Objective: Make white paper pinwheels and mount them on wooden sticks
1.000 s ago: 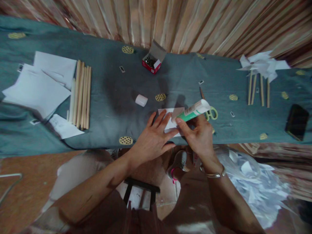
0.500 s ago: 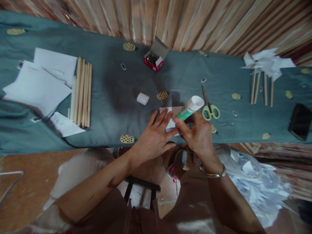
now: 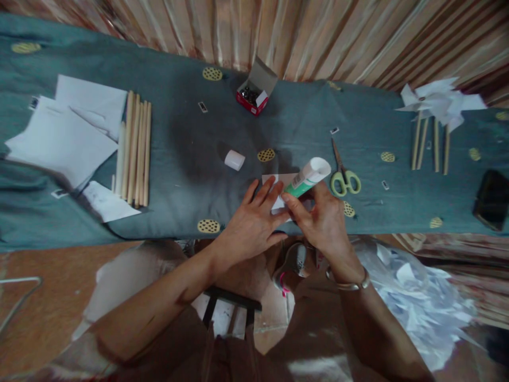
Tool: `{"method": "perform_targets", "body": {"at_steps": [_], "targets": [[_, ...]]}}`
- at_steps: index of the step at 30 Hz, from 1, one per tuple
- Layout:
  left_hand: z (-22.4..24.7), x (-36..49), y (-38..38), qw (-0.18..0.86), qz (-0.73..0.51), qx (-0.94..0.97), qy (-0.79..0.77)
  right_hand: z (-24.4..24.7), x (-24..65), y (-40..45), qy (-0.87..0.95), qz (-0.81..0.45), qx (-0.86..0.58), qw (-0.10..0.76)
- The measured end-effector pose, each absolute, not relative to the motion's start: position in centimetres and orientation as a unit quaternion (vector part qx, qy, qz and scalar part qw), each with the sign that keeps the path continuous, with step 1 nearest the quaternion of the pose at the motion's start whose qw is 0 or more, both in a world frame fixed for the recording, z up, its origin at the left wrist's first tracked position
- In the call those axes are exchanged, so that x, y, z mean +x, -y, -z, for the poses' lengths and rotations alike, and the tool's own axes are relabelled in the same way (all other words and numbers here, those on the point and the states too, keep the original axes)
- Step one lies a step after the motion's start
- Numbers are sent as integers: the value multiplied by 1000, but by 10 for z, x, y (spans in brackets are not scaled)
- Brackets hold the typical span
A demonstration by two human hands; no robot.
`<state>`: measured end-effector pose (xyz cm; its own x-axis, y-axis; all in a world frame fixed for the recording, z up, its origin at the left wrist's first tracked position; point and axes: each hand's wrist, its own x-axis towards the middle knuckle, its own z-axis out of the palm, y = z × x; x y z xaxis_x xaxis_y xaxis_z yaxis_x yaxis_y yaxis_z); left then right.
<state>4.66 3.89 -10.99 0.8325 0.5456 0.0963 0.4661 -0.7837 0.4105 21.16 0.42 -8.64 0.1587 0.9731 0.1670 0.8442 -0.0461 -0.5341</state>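
My left hand lies with fingers spread on a small piece of white paper near the table's front edge. In my right hand is a green and white glue stick, tilted, its lower end down by the paper. The hands hide much of the sheet, and the glue stick's tip is covered by fingers. A white cap lies on its side behind my left hand. Green-handled scissors rest just right of my right hand, blades pointing away.
A small open red box of shiny metal bits stands at the back. White paper sheets and several wooden sticks lie at left. Paper pinwheels on sticks and a dark phone-like object are at right. Below hangs a bag of paper scraps.
The glue stick and my right hand have shifted very slightly left over the paper. My left hand stays in place on the sheet. The view has moved a little.
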Motion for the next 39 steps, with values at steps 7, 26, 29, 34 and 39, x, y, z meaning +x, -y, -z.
{"method": "perform_targets", "body": {"at_steps": [7, 26, 29, 34, 39], "targets": [[113, 46, -38, 187, -110, 939, -265, 86, 213, -2, 653, -125, -700, 260], [111, 43, -41, 216, -120, 936, -251, 86, 218, 6, 660, -129, -696, 250], [111, 43, -41, 219, -121, 935, -251, 85, 219, 6, 658, -129, -698, 252], [113, 42, -41, 227, -123, 933, -251, 87, 221, 6, 656, -128, -700, 251], [112, 43, -42, 229, -127, 932, -249, 88, 223, 6, 650, -112, -708, 254]]}}
